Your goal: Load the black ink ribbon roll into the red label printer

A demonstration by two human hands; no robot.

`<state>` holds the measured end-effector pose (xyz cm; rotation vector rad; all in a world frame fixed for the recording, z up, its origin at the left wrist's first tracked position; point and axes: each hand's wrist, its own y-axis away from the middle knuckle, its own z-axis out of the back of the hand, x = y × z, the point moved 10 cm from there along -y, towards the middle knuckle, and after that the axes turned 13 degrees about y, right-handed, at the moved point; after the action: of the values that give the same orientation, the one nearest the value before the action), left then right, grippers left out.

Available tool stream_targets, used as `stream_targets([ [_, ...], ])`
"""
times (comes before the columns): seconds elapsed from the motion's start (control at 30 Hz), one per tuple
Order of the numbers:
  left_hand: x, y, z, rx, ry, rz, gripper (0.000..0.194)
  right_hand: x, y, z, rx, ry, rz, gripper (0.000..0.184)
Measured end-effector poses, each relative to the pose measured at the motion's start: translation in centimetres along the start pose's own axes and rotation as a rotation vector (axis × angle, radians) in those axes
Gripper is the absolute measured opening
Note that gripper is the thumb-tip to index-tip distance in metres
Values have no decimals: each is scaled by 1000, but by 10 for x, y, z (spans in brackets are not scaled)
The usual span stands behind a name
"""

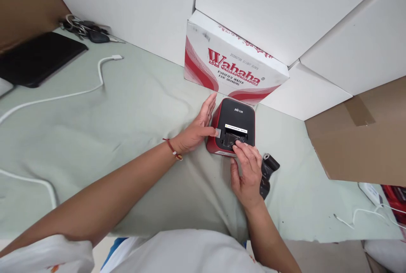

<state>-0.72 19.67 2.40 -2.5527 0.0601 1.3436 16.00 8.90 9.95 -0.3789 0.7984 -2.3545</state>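
Observation:
A small black and red label printer [238, 116] stands on the pale green cloth in front of a Wahaha water carton [228, 66]. My left hand [198, 131] lies flat against the printer's left side, fingers stretched out, thumb on its front corner. My right hand [249, 171] rests at the printer's front, with fingertips reaching into the open slot below a white and yellow label. A black plastic part [268, 171] lies on the cloth just right of my right hand, partly hidden by it.
White boxes [285, 11] stack behind the carton. A brown cardboard box [361, 137] sits at the right. A black tablet [34, 57], keys [85, 30] and a white cable [79, 91] lie at the far left. More white cables [368, 211] lie at the right.

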Motion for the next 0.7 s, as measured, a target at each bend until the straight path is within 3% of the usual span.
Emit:
stream_targets([
  [0.13, 17, 3, 0, -48, 104, 115, 127, 1, 0, 0, 9, 12, 1, 66],
  [0.6, 11, 3, -12, -23, 176, 93, 124, 6, -6, 4, 88, 92, 34, 58],
  [0.7, 12, 2, -12, 0, 168, 78, 121, 3, -11, 10, 124, 58, 40, 48],
])
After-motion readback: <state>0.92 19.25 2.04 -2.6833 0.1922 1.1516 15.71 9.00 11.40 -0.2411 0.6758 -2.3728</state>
